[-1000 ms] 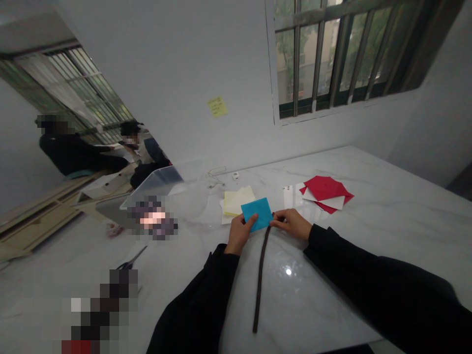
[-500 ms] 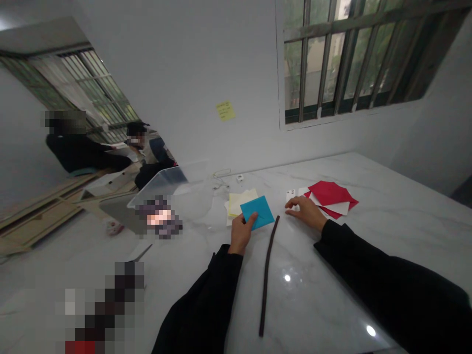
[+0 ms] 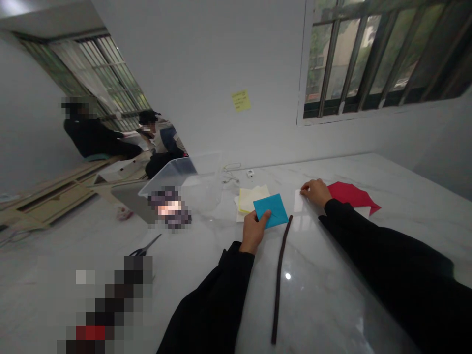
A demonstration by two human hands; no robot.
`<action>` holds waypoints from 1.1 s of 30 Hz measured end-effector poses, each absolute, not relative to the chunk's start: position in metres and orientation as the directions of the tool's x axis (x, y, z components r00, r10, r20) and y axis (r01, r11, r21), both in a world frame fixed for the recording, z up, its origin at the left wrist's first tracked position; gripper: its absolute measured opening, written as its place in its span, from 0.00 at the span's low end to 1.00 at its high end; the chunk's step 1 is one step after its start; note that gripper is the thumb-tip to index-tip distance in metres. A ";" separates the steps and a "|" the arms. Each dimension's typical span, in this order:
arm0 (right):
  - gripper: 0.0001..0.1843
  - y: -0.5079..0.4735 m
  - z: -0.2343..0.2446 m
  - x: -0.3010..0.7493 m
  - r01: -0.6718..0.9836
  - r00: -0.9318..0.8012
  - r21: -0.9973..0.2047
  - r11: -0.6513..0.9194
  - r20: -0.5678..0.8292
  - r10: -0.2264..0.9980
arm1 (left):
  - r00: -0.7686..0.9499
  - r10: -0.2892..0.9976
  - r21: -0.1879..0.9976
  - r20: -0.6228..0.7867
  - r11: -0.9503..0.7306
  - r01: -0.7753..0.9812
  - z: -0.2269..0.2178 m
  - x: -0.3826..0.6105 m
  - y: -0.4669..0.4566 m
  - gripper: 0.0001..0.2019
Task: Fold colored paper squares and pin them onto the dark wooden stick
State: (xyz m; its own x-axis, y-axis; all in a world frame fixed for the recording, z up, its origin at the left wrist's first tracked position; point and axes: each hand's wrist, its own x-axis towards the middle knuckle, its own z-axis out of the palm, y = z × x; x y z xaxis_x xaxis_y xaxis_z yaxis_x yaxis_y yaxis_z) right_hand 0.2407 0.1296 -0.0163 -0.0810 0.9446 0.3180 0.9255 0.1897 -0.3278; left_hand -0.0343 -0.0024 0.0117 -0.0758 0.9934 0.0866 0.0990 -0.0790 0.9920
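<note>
Now the left hand (image 3: pixel 253 232) is closed on the lower edge of a blue paper square (image 3: pixel 272 210), thumb on top, holding it just above the marble table (image 3: pixel 317 314), as it did a second ago. The right hand (image 3: pixel 316 192) no longer pinches anything: it is open, fingers lightly curled, and has moved further right and away from the blue paper than in the earlier frames. Its fingertips (image 3: pixel 304 191) rest by a white card (image 3: pixel 299 201), and the black sleeve of that arm now hides most of a red paper pile (image 3: pixel 348 191).

Between the hands, a dark brown cord (image 3: pixel 280 280) lies on the table, running toward the camera, with its upper end just beside the blue paper. Just beyond the blue paper are pale yellow sheets (image 3: pixel 253 199) on a white sheet (image 3: pixel 240 215).

Further left, a clear plastic box (image 3: pixel 180 179) stands on the table, with a blurred object (image 3: pixel 169 209) in front of it and black-handled scissors (image 3: pixel 145 248) nearer the camera. A small white device (image 3: pixel 250 172) and a thin cable (image 3: pixel 231 173) lie by the wall, which bears a yellow sticky note (image 3: pixel 241 100). A barred window (image 3: pixel 372 59) fills the upper right, and two seated people (image 3: pixel 158 142) are at the upper left.
</note>
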 end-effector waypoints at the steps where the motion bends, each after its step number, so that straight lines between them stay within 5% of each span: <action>1: 0.11 0.132 -0.016 0.240 0.924 -0.077 -0.334 0.185 0.311 0.947 | -0.081 0.993 0.991 0.089 -0.081 0.104 0.012 -0.034 -0.002 0.21; 14: 0.07 0.088 -0.002 0.220 0.845 -0.114 -0.460 0.273 0.345 0.932 | -0.071 0.995 0.996 0.074 -0.070 0.059 0.012 -0.032 -0.004 0.19; 20: 0.12 0.048 -0.016 0.234 0.664 -0.096 -0.694 0.278 0.289 0.952 | -0.065 0.995 0.994 0.076 -0.070 0.087 0.011 -0.032 -0.004 0.20; 33: 0.19 0.041 -0.022 0.254 0.628 -0.055 -0.758 0.176 0.183 0.982 | -0.067 0.995 0.995 0.069 -0.063 0.081 0.013 -0.029 -0.006 0.19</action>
State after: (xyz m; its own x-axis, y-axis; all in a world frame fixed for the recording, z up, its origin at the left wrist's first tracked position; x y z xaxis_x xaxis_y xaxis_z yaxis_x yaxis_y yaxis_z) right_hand 0.2541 0.0411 -0.0223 -0.0552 0.9816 0.1827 0.6276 0.1764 -0.7583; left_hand -0.0294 -0.0063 0.0132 -0.0675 0.9953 0.0688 0.0810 -0.0633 0.9947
